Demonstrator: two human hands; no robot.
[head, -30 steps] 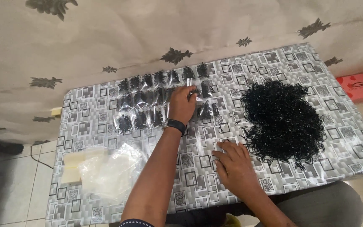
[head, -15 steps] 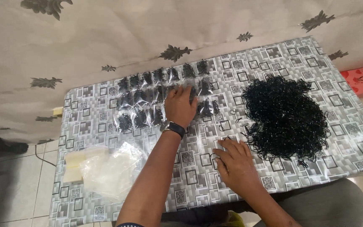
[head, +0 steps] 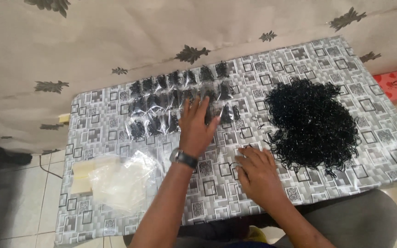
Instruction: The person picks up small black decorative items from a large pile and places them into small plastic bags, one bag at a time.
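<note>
the filled clear packets [head: 175, 103] of black bits lie in rows at the far middle of the desk [head: 345, 59], and the left hand [head: 197, 126] lies flat on the near row, fingers spread, clamped on nothing. the right hand [head: 258, 172] rests open on the cloth, just beside the black heap [head: 311, 121]. it looks like the laying-out step; the next move calls for a light lift clear of the rows. empty bags [head: 116, 181] sit near the left edge; open room lies between the hands.
</note>
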